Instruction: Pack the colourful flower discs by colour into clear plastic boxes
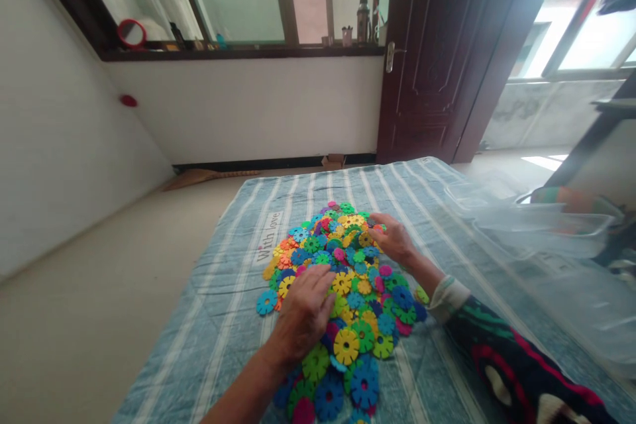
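Note:
A heap of colourful notched plastic discs (pixel 346 346), flower-like with centre holes, spreads over a blue-and-white striped cloth (pixel 209 338). My left hand (pixel 309 298) lies palm down on the near left part of the heap, its fingers stretched forward and holding nothing I can see. At the heap's far right edge, my right hand (pixel 395 238) reaches in from the side with fingers extended against the discs. Its fingertips partly overlap the pieces there, and no disc shows lifted in it. The discs under both palms are hidden.
Clear plastic containers (pixel 586 222) stand on the right side of the cloth. Beyond its far edge are a dark wooden door (pixel 432 59) and a window ledge (pixel 238 53) bearing a thermos (pixel 363 21) and a red-framed mirror (pixel 132 34). Pale floor (pixel 119 291) runs along the left.

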A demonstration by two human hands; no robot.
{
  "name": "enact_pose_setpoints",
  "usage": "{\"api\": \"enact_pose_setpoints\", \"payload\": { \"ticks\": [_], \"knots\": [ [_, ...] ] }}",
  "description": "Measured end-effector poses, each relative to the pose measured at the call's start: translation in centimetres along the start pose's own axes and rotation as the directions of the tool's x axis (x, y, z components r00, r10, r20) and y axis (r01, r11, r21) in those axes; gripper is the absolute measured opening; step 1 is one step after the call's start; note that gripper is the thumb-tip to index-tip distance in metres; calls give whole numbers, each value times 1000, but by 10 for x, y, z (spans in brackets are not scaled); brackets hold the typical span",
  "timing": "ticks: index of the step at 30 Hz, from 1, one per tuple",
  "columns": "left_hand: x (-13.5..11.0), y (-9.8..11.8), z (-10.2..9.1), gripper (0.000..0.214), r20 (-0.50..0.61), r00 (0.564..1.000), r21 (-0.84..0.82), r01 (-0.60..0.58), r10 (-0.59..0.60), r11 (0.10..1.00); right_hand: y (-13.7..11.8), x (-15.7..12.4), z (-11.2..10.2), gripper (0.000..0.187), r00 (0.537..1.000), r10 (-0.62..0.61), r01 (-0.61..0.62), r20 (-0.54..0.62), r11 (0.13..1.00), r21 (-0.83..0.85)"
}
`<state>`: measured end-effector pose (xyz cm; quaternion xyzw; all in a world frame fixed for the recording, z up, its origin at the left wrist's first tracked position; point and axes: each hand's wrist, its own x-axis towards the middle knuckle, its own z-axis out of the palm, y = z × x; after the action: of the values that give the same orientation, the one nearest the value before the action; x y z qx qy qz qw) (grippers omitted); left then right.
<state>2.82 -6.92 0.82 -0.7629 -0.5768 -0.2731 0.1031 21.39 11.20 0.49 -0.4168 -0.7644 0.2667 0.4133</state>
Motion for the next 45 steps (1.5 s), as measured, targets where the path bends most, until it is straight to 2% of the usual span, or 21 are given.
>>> {"api": "enact_pose_setpoints", "payload": {
  "ticks": [2, 5, 7, 9, 11, 13, 15, 18, 21, 27, 30, 32, 34, 37, 39, 42, 45],
  "knots": [
    [5, -14, 3, 33, 14, 992, 116, 126, -129, 985, 7, 6, 4, 32, 999, 28, -23, 38, 993, -113],
    [12, -14, 9, 39, 106, 961, 177, 236, -257, 955, -3, 1, 22, 30, 994, 1, 14, 114, 992, -128],
    [13, -6, 11, 38, 142, 959, 147, 223, -244, 964, -18, -11, 30, 30, 983, -76, 97, 169, 988, -122],
    [10, -2, 11, 34, 132, 971, 97, 186, -198, 978, -31, -27, 30, 32, 957, -190, 211, 217, 974, -77],
    [5, -7, 8, 31, 86, 983, 42, 159, -162, 986, -34, -43, 19, 36, 928, -298, 308, 223, 951, -9],
    [2, -22, 3, 30, 22, 986, 3, 166, -166, 986, -23, -56, 2, 37, 926, -333, 341, 176, 940, -15],
    [3, -42, -3, 32, -36, 969, 10, 247, -246, 969, -2, -64, -15, 38, 959, -265, 277, 104, 953, -122],
    [11, -70, -6, 35, -93, 892, 50, 448, -442, 893, 29, -70, -26, 43, 997, -77, 74, -1, 951, -300],
    [22, -80, -2, 37, -35, 824, 34, 567, -566, 823, 36, -73, -13, 40, 999, -29, 15, -42, 953, -303],
    [41, -57, 11, 40, 22, 807, -116, 588, -590, 801, -10, -79, 41, 35, 998, -43, 40, -36, 997, -60],
    [47, -53, 8, 43, 29, 789, -132, 612, -614, 780, -30, -82, 47, 32, 996, -80, 83, -43, 995, 53],
    [51, -58, 2, 41, 20, 767, -140, 637, -641, 758, -36, -77, 40, 24, 990, -140, 141, -14, 987, 75],
    [56, -71, -5, 39, -6, 741, -146, 663, -671, 734, -35, -63, 28, 15, 982, -188, 188, 33, 982, 20],
    [61, -96, -14, 38, -57, 689, -150, 710, -722, 689, -24, -31, 11, 18, 983, -171, 181, 65, 957, -226],
    [61, -109, -15, 36, -69, 662, -164, 731, -747, 663, -16, -10, 7, 22, 970, -183, 229, 161, 911, -342],
    [56, -120, -10, 36, -46, 655, -208, 733, -754, 648, -7, 7, 11, 25, 914, -205, 343, 351, 850, -399],
    [48, -124, -2, 36, -31, 659, -245, 724, -751, 645, -5, 7, 18, 19, 898, -210, 373, 387, 830, -415]
  ]
}}
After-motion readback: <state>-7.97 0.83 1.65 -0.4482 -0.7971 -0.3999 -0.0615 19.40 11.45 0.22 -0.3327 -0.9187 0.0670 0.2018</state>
